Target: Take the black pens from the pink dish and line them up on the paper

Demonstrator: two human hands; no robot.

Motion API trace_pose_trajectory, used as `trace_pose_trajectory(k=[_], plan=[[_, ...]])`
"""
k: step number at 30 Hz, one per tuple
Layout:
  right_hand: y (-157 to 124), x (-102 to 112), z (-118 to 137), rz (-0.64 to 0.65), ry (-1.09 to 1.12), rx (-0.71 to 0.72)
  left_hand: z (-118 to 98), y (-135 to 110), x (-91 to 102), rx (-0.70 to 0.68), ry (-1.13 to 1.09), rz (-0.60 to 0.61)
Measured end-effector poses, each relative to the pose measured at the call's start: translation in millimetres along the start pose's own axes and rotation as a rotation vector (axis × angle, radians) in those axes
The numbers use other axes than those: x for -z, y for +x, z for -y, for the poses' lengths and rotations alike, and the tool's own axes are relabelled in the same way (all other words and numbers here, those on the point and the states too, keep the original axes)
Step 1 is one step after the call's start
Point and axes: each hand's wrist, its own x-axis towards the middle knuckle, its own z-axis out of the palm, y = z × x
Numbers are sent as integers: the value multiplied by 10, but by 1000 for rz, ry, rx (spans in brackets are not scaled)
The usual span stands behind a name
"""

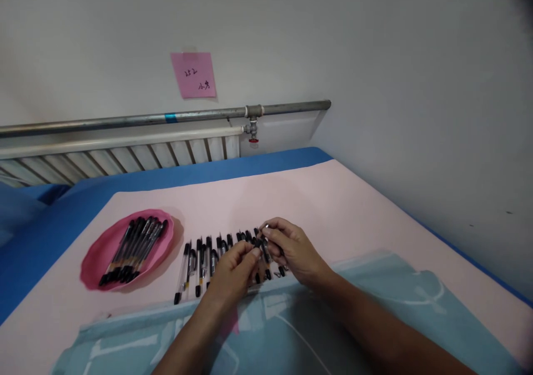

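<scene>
My left hand (234,269) is closed in a pinch, with a small black pen part (258,243) at its fingertips. Close beside it, my right hand (293,248) is also pinched shut. A small dark piece with a shiny tip shows at its fingers, too covered to name. Below and to the left of both hands lies a row of disassembled pens, with clear barrels (198,267), black caps (214,259) and thin refills among them. My hands hide part of the row's right end.
A pink oval plate (89,261) at left holds a bundle of black pens (135,247). Pale pink cloth (291,192) covers the blue-edged table, with light blue fabric (387,286) along the near side. A radiator (125,156), a pipe and a valve (253,128) stand behind.
</scene>
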Motion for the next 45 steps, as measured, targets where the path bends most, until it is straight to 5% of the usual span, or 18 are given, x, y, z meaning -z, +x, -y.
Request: trace_pose_trajectory(k=[7,15,24,29,35,45], plan=[[20,19,55,-115,29,45,14,12,-1,5,44,-1],[171,291,183,-307,172,276,-14,-10,8,30,84,41],[196,454,339,-431,240,364,-1,16,83,32,65,21],[185,433,311,-323,214,252,-53,4,79,59,-11,28],[76,167,165,-120,74,18,-20,6,56,65,-133,-7],[-9,-33,-52,4,-101,-61,-38,-38,-14,99,-284,107]])
